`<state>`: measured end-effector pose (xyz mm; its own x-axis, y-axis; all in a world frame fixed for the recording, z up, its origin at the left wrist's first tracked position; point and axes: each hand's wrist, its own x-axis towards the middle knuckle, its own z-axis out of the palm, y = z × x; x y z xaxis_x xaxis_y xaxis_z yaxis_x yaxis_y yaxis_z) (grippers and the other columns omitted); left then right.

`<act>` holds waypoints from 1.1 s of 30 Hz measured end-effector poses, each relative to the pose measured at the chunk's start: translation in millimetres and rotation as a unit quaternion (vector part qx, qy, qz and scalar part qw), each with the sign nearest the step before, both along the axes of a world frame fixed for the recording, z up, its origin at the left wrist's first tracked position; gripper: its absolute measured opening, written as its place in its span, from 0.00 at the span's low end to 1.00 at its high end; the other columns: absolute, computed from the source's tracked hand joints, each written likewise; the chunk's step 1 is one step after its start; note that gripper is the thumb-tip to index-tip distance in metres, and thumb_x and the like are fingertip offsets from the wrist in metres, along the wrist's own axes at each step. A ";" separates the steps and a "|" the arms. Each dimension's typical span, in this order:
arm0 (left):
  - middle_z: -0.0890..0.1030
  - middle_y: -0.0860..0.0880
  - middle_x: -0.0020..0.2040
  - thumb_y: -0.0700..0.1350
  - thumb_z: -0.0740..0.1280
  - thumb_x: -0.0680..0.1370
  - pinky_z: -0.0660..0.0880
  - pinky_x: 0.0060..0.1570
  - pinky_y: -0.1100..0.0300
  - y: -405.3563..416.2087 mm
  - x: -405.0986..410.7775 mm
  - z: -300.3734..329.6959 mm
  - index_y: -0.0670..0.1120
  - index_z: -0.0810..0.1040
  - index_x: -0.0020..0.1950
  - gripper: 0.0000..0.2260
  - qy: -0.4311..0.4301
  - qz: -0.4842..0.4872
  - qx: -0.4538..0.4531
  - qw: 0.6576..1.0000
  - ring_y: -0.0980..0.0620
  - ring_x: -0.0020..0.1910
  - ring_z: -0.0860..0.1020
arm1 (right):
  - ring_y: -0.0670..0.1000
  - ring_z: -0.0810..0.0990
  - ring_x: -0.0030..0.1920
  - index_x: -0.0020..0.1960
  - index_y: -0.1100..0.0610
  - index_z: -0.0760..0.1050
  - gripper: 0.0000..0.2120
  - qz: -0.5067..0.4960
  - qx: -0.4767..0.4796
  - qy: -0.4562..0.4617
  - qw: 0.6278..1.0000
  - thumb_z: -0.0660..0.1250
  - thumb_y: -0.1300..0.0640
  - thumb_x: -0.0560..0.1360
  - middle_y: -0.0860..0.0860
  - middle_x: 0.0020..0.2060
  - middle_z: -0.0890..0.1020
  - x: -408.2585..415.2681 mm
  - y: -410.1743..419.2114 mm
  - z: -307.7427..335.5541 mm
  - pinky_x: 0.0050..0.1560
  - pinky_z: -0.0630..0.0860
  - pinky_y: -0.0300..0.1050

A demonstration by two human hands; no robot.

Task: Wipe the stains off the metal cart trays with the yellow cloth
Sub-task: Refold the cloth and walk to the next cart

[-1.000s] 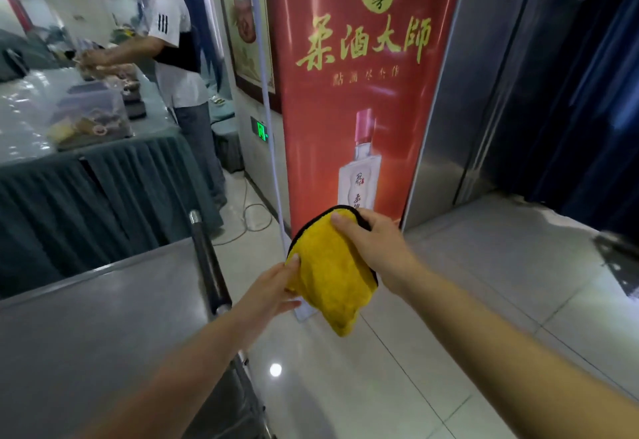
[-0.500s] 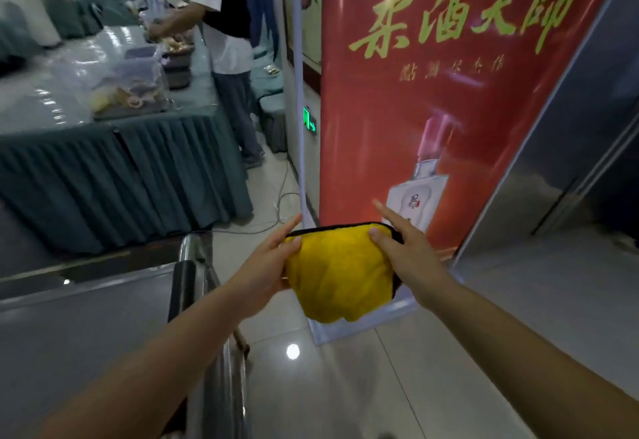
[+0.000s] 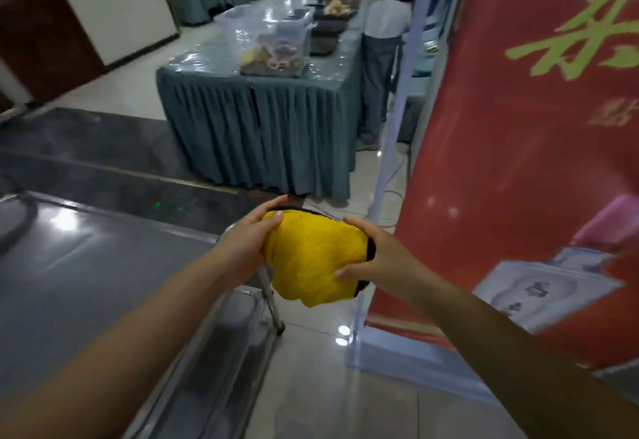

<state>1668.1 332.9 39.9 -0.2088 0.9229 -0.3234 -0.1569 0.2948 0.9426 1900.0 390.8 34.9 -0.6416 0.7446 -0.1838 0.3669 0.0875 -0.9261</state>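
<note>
A yellow cloth [image 3: 313, 259] with a black edge hangs folded in the air between both hands, just past the cart's right end. My left hand [image 3: 249, 245] grips its left side, thumb on top. My right hand [image 3: 377, 255] grips its right side, thumb underneath. The metal cart's top tray [image 3: 86, 266] fills the lower left, shiny and grey. A lower tray [image 3: 221, 352] shows beneath it on the right. The cart's upright leg [image 3: 271, 297] stands under the cloth.
A red standing banner [image 3: 518, 179] rises close on the right, its white base [image 3: 397, 362] on the tiled floor. Ahead stands a table with a blue-grey skirt [image 3: 262, 134] carrying a clear plastic bin [image 3: 266, 41]. A person [image 3: 380, 41] works at that table.
The view has swung left and down, bringing the cart's trays into sight. Both hands have kept hold of the cloth, and the right hand now grips its side from below.
</note>
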 end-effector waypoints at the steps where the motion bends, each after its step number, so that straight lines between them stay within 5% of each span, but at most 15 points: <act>1: 0.73 0.46 0.63 0.51 0.64 0.79 0.80 0.43 0.50 3.2 -10.9 0.1 0.61 0.76 0.63 0.13 0.005 0.020 -0.002 1.000 0.41 0.58 0.75 | 0.49 0.74 0.57 0.68 0.45 0.67 0.34 0.014 0.034 0.005 0.999 0.77 0.55 0.66 0.43 0.57 0.73 -11.0 10.4 -3.8 0.50 0.77 0.40; 4: 0.74 0.50 0.61 0.58 0.67 0.71 0.79 0.40 0.55 15.5 -49.4 -0.8 0.61 0.76 0.62 0.19 0.056 0.075 -0.009 0.996 0.46 0.56 0.76 | 0.46 0.78 0.51 0.59 0.45 0.74 0.19 0.038 0.090 0.028 0.995 0.74 0.54 0.70 0.44 0.49 0.79 -44.7 45.0 -12.6 0.46 0.76 0.36; 7: 0.74 0.50 0.61 0.60 0.67 0.71 0.78 0.51 0.49 32.9 -91.4 -8.6 0.60 0.76 0.61 0.19 0.099 0.120 -0.018 0.988 0.47 0.58 0.75 | 0.44 0.76 0.48 0.52 0.44 0.77 0.12 0.083 0.162 -0.004 0.983 0.73 0.46 0.70 0.45 0.47 0.79 -87.1 81.8 -17.4 0.46 0.75 0.41; 10: 0.74 0.47 0.63 0.61 0.67 0.71 0.77 0.51 0.49 53.6 -132.0 -14.9 0.57 0.75 0.64 0.23 0.102 0.143 -0.031 0.984 0.46 0.58 0.75 | 0.43 0.73 0.53 0.48 0.43 0.78 0.12 0.105 0.194 -0.019 0.975 0.72 0.41 0.68 0.40 0.55 0.75 -136.4 118.3 -16.7 0.49 0.74 0.41; 14: 0.70 0.49 0.68 0.65 0.70 0.65 0.75 0.57 0.48 74.5 -177.3 -17.8 0.61 0.68 0.70 0.34 0.078 0.119 -0.018 0.990 0.47 0.61 0.74 | 0.45 0.79 0.42 0.44 0.45 0.78 0.13 0.126 0.165 -0.008 0.978 0.73 0.39 0.66 0.44 0.39 0.81 -197.3 165.1 -1.4 0.42 0.82 0.50; 17: 0.60 0.54 0.75 0.68 0.73 0.62 0.68 0.66 0.49 85.5 -207.5 -17.8 0.68 0.58 0.73 0.42 0.240 0.077 -0.009 0.968 0.50 0.71 0.65 | 0.47 0.80 0.42 0.45 0.47 0.78 0.12 0.153 0.151 -0.002 0.977 0.74 0.42 0.66 0.47 0.39 0.81 -244.5 196.4 13.3 0.43 0.82 0.49; 20: 0.47 0.60 0.79 0.69 0.72 0.63 0.55 0.72 0.47 94.2 -231.1 -19.1 0.68 0.53 0.75 0.45 0.412 0.055 0.013 0.909 0.56 0.76 0.50 | 0.50 0.82 0.42 0.45 0.52 0.80 0.12 0.200 0.116 0.009 0.973 0.76 0.47 0.66 0.52 0.39 0.82 -296.1 218.1 23.0 0.43 0.81 0.50; 24: 0.54 0.59 0.78 0.70 0.71 0.64 0.44 0.75 0.44 105.2 -258.2 -27.3 0.61 0.52 0.77 0.47 0.482 0.070 -0.016 0.873 0.58 0.77 0.49 | 0.52 0.82 0.43 0.45 0.54 0.79 0.14 0.298 0.111 0.012 0.948 0.76 0.47 0.66 0.53 0.39 0.82 -370.5 234.0 24.2 0.45 0.81 0.51; 28: 0.72 0.63 0.61 0.66 0.74 0.63 0.71 0.64 0.48 103.4 -276.5 -34.0 0.65 0.64 0.65 0.34 0.412 0.181 -0.081 0.889 0.54 0.63 0.71 | 0.64 0.80 0.42 0.43 0.69 0.75 0.27 0.387 0.104 0.037 0.915 0.77 0.45 0.64 0.67 0.39 0.79 -433.0 248.3 15.2 0.43 0.78 0.61; 33: 0.77 0.59 0.53 0.57 0.77 0.65 0.79 0.49 0.52 100.4 -287.2 -34.0 0.59 0.71 0.60 0.26 0.369 0.278 -0.114 0.880 0.59 0.51 0.77 | 0.46 0.82 0.43 0.40 0.49 0.75 0.17 0.482 0.072 0.049 0.872 0.79 0.43 0.61 0.47 0.40 0.81 -485.0 258.3 -10.4 0.42 0.81 0.45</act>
<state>1380.9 433.3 6.0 -0.8382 0.5404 -0.0738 0.2928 0.5601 0.7750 1414.9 649.1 24.5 -0.9895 -0.1384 -0.0424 -0.0213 0.4289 -0.9031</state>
